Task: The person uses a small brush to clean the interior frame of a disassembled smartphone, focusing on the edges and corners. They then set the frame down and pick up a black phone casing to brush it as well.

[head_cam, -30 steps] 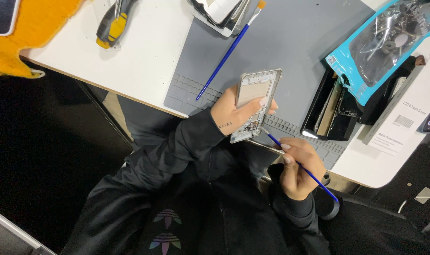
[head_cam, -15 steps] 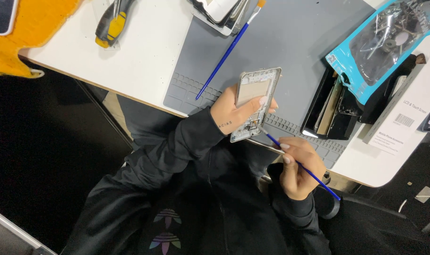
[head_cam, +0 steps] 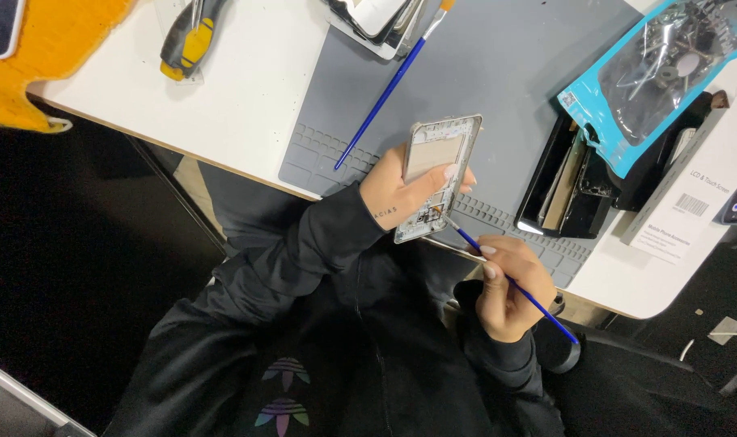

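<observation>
My left hand [head_cam: 405, 194] grips an opened phone frame [head_cam: 437, 166], silver with bare inner parts, held over the near edge of a grey work mat [head_cam: 498, 89]. In my right hand [head_cam: 502, 287] is a thin blue-handled brush [head_cam: 506, 275], pinched like a pen. Its tip touches the lower part of the phone frame. Both arms wear black sleeves.
A second blue brush [head_cam: 385, 89] lies on the mat. A yellow-and-black screwdriver [head_cam: 189, 39] rests on the white table [head_cam: 247, 97]. At right are a blue parts bag [head_cam: 652, 77], black boxes [head_cam: 579, 182] and a white carton [head_cam: 692, 194]. An orange object [head_cam: 53, 48] sits far left.
The brush tip has shifted slightly against the lower part of the phone frame. Both hands otherwise stay in place.
</observation>
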